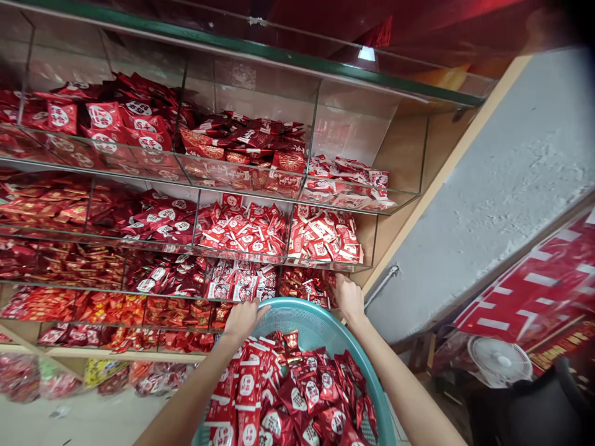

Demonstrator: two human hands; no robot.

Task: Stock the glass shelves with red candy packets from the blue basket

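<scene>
A round teal plastic basket (324, 311) stands in front of me, filled with small red wrapped packets (297, 396) bearing white labels. My left hand (242, 320) is at the basket's upper left rim, with its thumb over the edge and its fingers curled down out of sight. Past the rim on the right, my right hand (350, 298) is closed at the right end of a low shelf compartment. Red and dark packets (304, 285) lie in that compartment, close to its fingers. What those fingers hold, if anything, is hidden.
Clear-fronted shelf compartments (251, 251) full of red packets rise ahead and to the left. A wooden side panel (446, 167) borders the grey wall (502, 179). Bagged goods (158, 378) lie below the shelves. A white fan (499, 359) is at right.
</scene>
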